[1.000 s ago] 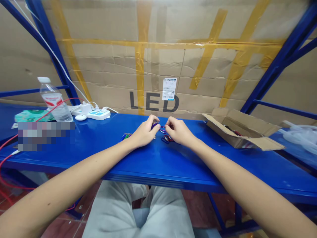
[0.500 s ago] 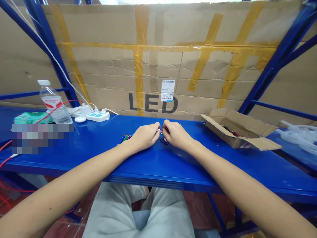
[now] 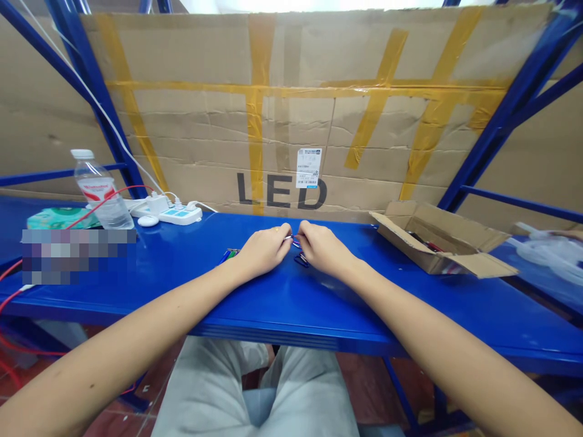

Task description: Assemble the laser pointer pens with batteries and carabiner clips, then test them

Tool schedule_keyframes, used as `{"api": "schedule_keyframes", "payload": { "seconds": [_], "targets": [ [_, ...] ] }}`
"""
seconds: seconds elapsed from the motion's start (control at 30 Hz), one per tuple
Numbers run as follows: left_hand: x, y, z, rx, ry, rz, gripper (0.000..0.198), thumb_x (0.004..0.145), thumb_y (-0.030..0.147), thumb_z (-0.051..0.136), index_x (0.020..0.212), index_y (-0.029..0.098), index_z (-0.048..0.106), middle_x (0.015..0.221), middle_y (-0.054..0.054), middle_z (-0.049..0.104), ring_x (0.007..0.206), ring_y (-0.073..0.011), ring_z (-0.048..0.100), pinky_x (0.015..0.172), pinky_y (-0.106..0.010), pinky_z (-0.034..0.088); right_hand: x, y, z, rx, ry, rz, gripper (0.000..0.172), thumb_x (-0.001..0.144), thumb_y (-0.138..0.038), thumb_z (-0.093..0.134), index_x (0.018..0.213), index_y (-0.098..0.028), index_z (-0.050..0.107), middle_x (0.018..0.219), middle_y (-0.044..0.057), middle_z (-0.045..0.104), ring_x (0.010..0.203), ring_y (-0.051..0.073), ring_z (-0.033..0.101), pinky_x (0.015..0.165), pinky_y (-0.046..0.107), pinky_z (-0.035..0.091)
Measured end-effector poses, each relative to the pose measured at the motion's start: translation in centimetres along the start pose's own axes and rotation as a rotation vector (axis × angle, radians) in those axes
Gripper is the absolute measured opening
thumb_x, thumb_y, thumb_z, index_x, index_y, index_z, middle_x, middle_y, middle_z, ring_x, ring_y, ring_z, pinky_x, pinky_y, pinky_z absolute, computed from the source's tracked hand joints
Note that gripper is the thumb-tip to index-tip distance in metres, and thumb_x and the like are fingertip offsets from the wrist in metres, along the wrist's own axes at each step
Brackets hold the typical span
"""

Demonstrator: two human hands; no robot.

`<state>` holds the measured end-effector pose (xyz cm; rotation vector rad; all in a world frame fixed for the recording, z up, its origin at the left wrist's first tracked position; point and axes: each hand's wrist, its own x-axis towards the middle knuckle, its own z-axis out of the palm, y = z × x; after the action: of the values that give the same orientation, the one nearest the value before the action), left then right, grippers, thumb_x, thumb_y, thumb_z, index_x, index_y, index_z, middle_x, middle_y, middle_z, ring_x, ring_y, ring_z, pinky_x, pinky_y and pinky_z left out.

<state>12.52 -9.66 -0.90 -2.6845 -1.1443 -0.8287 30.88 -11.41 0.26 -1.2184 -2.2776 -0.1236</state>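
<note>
My left hand (image 3: 263, 249) and my right hand (image 3: 321, 247) rest close together on the blue shelf (image 3: 282, 291). Both are closed in a pinch around small coloured paper clips (image 3: 294, 241) held between the fingertips. A dark clip (image 3: 301, 260) lies on the shelf just under my right hand. A few more coloured clips (image 3: 229, 254) lie to the left of my left hand.
An open cardboard box (image 3: 444, 240) with small items stands at the right. At the left are a water bottle (image 3: 100, 191), a white power strip (image 3: 175, 212) with cables, and a green packet (image 3: 59, 217). A large taped "LED" carton (image 3: 282, 121) forms the back wall. Plastic bags (image 3: 553, 252) lie far right.
My hands have drawn closer together until the fingertips nearly meet. The heap of clips seen under my right hand a second ago is now mostly hidden by it.
</note>
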Motion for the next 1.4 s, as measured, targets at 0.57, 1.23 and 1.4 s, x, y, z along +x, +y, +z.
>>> {"api": "schedule_keyframes", "payload": {
  "seconds": [0.57, 1.23, 1.4],
  "targets": [
    [0.7, -2.4, -0.7, -0.534, 0.156, -0.173, 0.014, 0.078, 0.024, 0.064, 0.090, 0.017, 0.061, 0.087, -0.003, 0.066, 0.078, -0.0157, 0.058, 0.077, -0.033, 0.047, 0.7, 3.2, -0.7, 0.952, -0.147, 0.419, 0.013, 0.080, -0.024, 0.063, 0.082, -0.019, 0.051, 0.068, 0.002, 0.064, 0.046, 0.011, 0.056, 0.037, 0.021, 0.042],
    [0.4, -0.8, -0.6, -0.764, 0.110, -0.068, 0.029, 0.080, 0.036, 0.069, 0.100, 0.018, 0.061, 0.092, -0.004, 0.066, 0.080, -0.0157, 0.059, 0.075, -0.030, 0.048, 0.4, 1.5, -0.8, 1.079, -0.311, 0.275, 0.019, 0.079, -0.033, 0.060, 0.070, -0.017, 0.060, 0.049, -0.005, 0.048, 0.049, 0.012, 0.051, 0.050, 0.024, 0.038],
    [1.0, -1.7, -0.4, -1.066, 0.187, -0.192, 0.038, 0.088, 0.052, 0.053, 0.100, 0.016, 0.059, 0.098, -0.011, 0.069, 0.085, -0.0182, 0.064, 0.077, -0.033, 0.050, 0.5, 1.4, -1.2, 1.041, -0.270, 0.300, 0.018, 0.078, -0.033, 0.059, 0.070, -0.017, 0.061, 0.045, -0.006, 0.043, 0.042, 0.011, 0.046, 0.049, 0.026, 0.040]
  ]
}}
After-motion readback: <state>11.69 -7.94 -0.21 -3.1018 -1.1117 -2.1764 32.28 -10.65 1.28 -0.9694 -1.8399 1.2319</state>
